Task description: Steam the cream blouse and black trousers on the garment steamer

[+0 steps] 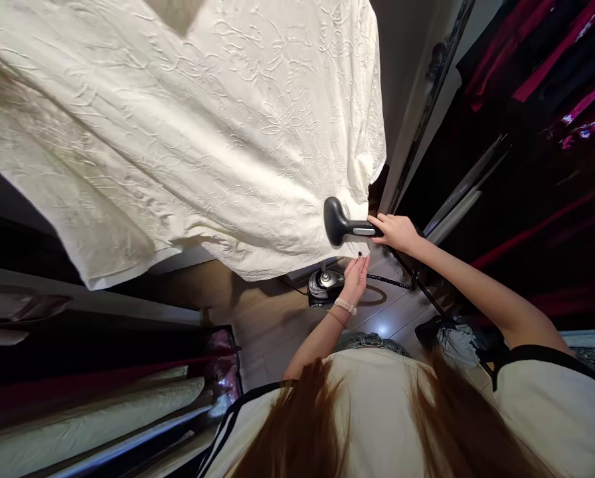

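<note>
A large white embossed cloth hangs in front of me, with folds running down to its wavy lower edge. My right hand is closed round the handle of a black garment steamer head, whose broad face lies against the cloth near its lower right corner. Just below it, my left hand pinches the cloth's bottom edge, the fingertips partly hidden by the fabric. The steamer base stands on the floor behind my left hand.
A dark ribbed hose runs right from near the base. Dark red and black textiles fill the right side. Rolled pale fabrics lie at lower left. A crumpled grey cloth lies to my right. Wood-look floor shows between.
</note>
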